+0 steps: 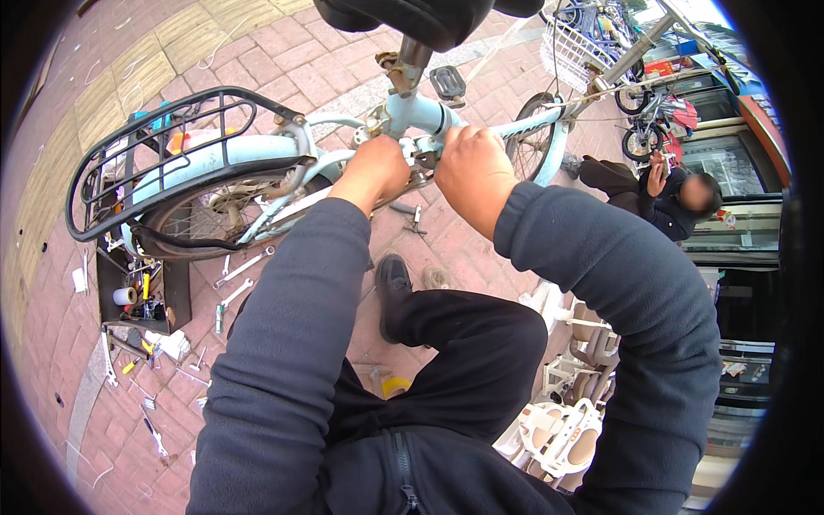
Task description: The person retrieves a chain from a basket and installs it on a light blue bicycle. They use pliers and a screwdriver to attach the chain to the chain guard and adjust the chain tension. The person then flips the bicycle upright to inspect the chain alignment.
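Observation:
A pale blue bicycle [410, 110] with a black rear rack [86, 193] stands across the upper view, its saddle [412, 17] at the top. My left hand [378, 169] is closed at the frame's middle, beside a silver metal fitting [421, 150]. My right hand [475, 178] is closed just right of that fitting, against the frame near the down tube. What the fingers of each hand hold is hidden. A dark-handled tool [408, 212] lies on the paving below my hands.
An open toolbox [176, 292] and scattered wrenches [245, 266] lie on brick paving [283, 51] at left. White and beige parts [562, 429] are piled at lower right. A seated person [665, 202] holds something at right, near parked bikes [644, 129] and a shopfront.

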`<state>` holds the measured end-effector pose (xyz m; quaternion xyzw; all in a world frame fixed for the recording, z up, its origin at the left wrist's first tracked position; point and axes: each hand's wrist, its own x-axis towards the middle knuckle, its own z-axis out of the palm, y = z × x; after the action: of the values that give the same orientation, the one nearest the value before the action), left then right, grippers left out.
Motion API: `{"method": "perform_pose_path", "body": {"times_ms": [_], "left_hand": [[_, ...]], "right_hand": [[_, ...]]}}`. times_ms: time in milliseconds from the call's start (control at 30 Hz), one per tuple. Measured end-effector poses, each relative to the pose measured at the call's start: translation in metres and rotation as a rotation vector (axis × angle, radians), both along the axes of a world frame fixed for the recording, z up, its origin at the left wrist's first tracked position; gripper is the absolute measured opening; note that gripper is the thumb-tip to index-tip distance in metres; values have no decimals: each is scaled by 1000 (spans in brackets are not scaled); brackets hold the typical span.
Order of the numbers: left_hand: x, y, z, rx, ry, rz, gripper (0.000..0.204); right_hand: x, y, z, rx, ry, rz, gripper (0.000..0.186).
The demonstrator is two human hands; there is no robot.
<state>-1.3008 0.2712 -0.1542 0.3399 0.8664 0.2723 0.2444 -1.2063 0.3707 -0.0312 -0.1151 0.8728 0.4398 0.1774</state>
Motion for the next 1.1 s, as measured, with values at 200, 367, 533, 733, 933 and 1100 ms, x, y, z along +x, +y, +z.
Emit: {"method": "perform_pose_path", "body": {"times_ms": [200,367,533,733,933,1100], "left_hand": [[-6,1,-1,-33,69,-16,29],[-7,-3,-1,9,21,23,30],[-5,-4,4,48,-99,153,30],[-4,-4,11,19,-92,128,31],[-4,-2,10,6,-97,147,32],[-4,-1,7,11,-76,147,32]], "right_hand": [[22,28,8,-39,185,157,19],[29,62,21,-725,-164,-906,21],[47,82,5,-1533,-229,-1712,38],[38,103,-8,-1737,-392,-1868,37],[29,108,-9,-1739,-442,-1886,38],[17,116,-1,-1692,-522,-1822,36]]}}
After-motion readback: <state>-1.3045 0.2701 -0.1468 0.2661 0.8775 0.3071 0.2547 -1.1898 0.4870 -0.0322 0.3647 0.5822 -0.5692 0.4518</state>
